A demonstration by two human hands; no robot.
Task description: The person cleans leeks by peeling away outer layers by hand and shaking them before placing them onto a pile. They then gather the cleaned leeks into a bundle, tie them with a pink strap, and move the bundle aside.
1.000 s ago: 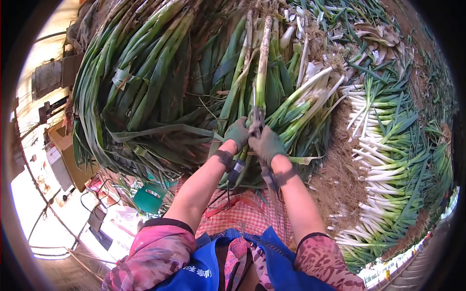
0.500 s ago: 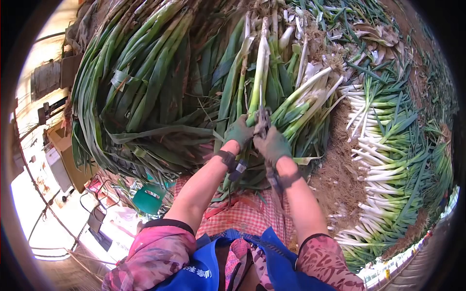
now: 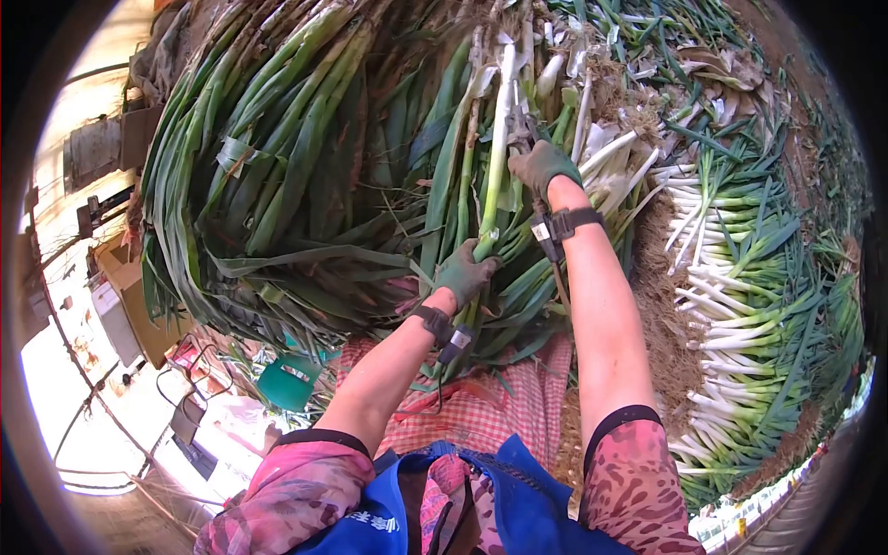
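My gloved left hand [image 3: 465,274] is closed round the green part of a long leek [image 3: 498,153], whose white shaft points away from me. Farther forward and to the right, my gloved right hand [image 3: 544,170] grips a dark metal tool [image 3: 523,129] beside the leek's white end. A cord or strap hangs from the tool side down past my right wrist. Under and around both hands lie more leeks with long green leaves. A big heap of untrimmed leeks [image 3: 277,157] fills the left side.
On the right, a long row of leeks [image 3: 731,314] with white ends lies on brown soil and roots [image 3: 661,342]. A green plastic object [image 3: 289,379] is at the lower left, near a cardboard box [image 3: 134,301]. A red checked cloth [image 3: 472,407] covers my lap.
My right hand has moved forward and slightly right with the tool, away from my left hand. My left hand has shifted slightly lower, and the leek's white shaft is more exposed.
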